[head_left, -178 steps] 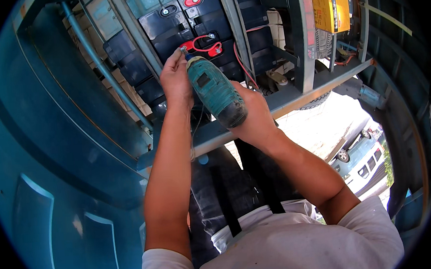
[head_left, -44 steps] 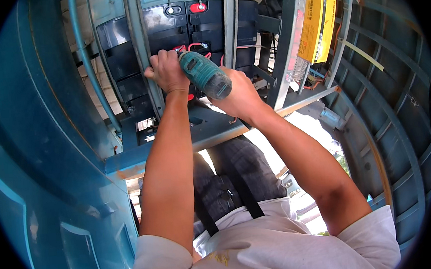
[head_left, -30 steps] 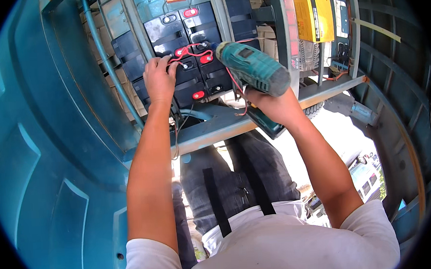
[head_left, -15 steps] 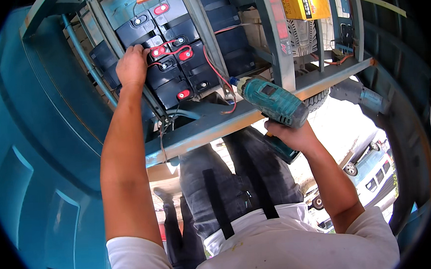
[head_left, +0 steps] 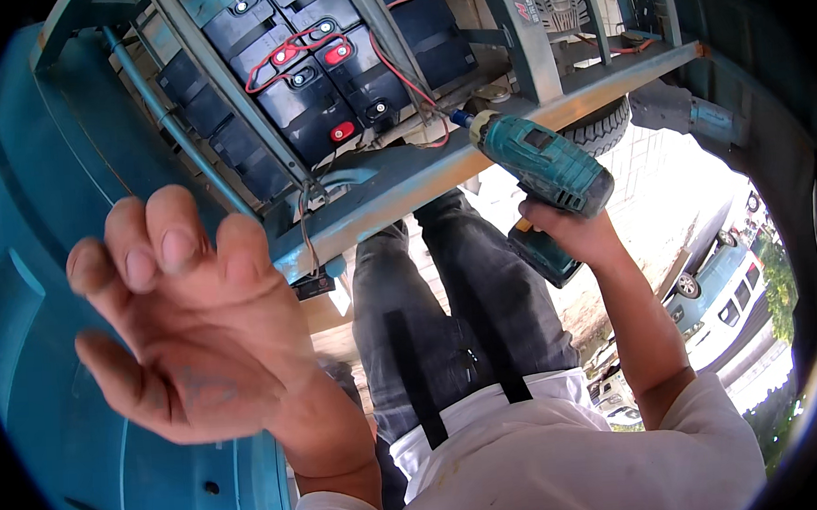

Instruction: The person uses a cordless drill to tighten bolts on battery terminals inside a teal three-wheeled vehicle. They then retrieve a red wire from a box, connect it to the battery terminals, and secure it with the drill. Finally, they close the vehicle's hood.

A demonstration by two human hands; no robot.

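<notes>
My left hand (head_left: 212, 337) is raised palm up at the left, empty, its fingers loosely bent and apart. It is close to the camera and away from the batteries. My right hand (head_left: 571, 231) grips the handle of a teal cordless drill (head_left: 543, 163), whose blue-tipped socket points left toward the metal frame. Beyond the frame's front rail (head_left: 395, 186) sit several black batteries (head_left: 302, 112) with red and black terminal caps. Thin red wires (head_left: 288, 49) run across the battery tops. One loose red wire (head_left: 395, 72) hangs down near the drill's tip.
Upright and slanting metal bars (head_left: 220, 84) cross over the batteries. A blue body panel (head_left: 65, 304) fills the left side. A tyre (head_left: 602, 129) shows below the rail, right of the drill. Parked vehicles (head_left: 720, 301) stand outside at the lower right.
My left hand has left the battery terminals and come back toward me, turning palm up and opening. The drill has shifted slightly right. The view has tilted, and a yellow box has gone out of it.
</notes>
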